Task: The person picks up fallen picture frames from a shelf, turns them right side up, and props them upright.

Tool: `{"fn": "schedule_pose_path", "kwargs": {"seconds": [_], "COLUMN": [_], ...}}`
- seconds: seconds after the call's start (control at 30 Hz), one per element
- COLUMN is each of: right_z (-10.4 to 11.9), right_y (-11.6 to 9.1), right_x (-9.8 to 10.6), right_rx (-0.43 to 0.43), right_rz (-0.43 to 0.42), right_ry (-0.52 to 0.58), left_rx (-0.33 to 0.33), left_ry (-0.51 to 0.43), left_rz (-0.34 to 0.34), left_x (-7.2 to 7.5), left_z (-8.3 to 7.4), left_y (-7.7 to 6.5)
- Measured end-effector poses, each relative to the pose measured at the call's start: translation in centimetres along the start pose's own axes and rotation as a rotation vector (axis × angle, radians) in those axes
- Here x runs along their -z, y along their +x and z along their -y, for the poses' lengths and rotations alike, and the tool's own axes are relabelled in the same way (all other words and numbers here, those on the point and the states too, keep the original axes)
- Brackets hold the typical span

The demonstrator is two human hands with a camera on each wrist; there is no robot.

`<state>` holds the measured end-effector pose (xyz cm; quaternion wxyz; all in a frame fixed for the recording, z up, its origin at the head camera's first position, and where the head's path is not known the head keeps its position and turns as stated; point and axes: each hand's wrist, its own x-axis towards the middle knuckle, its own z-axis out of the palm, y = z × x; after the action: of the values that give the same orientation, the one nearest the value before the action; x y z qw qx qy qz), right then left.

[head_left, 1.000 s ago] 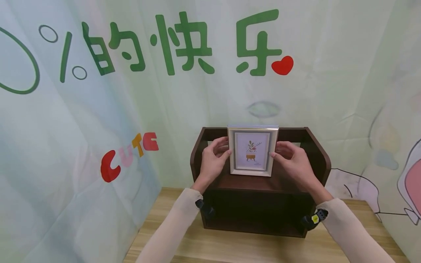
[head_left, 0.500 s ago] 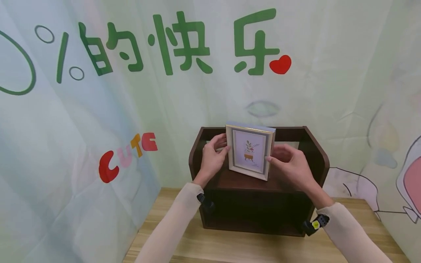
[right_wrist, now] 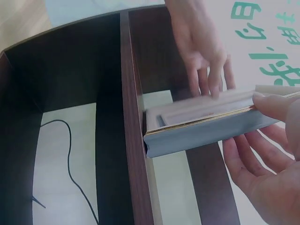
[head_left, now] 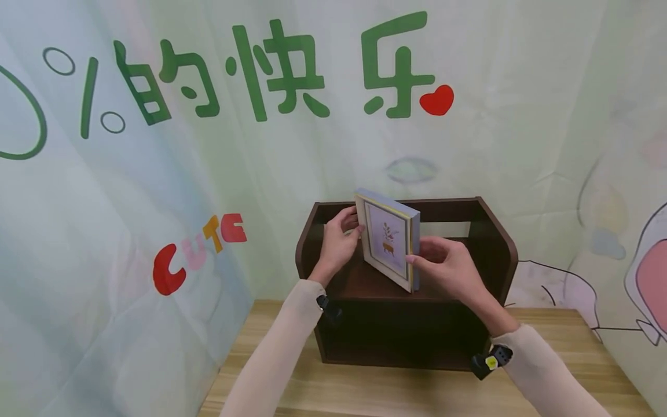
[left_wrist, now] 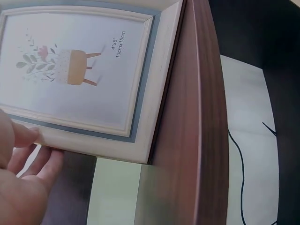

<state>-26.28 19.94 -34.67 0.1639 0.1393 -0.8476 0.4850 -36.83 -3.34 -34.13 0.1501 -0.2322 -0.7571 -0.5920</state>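
Note:
A cream picture frame (head_left: 387, 240) with a potted-plant print stands on the upper shelf (head_left: 354, 284) of a dark brown rack, turned at an angle so that its blue-grey side faces right. My left hand (head_left: 339, 240) pinches its left edge, thumb on the front and fingers behind. The right hand (head_left: 452, 267) grips the opposite edge the same way, with the thumb (right_wrist: 272, 104) on the front rim in the right wrist view. Close up in the left wrist view, the print reads 4"x6", and the frame's bottom edge is right at the shelf board.
The rack's lower compartment (head_left: 396, 336) is dark, and a thin black cable (right_wrist: 70, 159) shows through its back opening. Under the rack lies a wood-grain table (head_left: 365, 391). A printed curtain (head_left: 292, 162) hangs close behind and on both sides.
The picture frame has turned from facing me to an angle, its right edge swinging toward me. My right hand has come nearer and slightly left with it; the left hand keeps its hold.

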Motion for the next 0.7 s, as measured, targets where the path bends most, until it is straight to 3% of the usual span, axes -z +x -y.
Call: {"fn": "schedule_pose_path", "kwargs": {"seconds": [0.7], "right_z": [1.7], "right_y": [-0.4], "right_x": [-3.5], "right_rx": [0.082], "right_rz": [-0.046], "right_ry": [0.043], "left_rx": [-0.029], "left_ry": [-0.032], "left_rz": [0.023], "left_x": [-1.3], "left_z": [0.7], "left_y": [1.3]}}
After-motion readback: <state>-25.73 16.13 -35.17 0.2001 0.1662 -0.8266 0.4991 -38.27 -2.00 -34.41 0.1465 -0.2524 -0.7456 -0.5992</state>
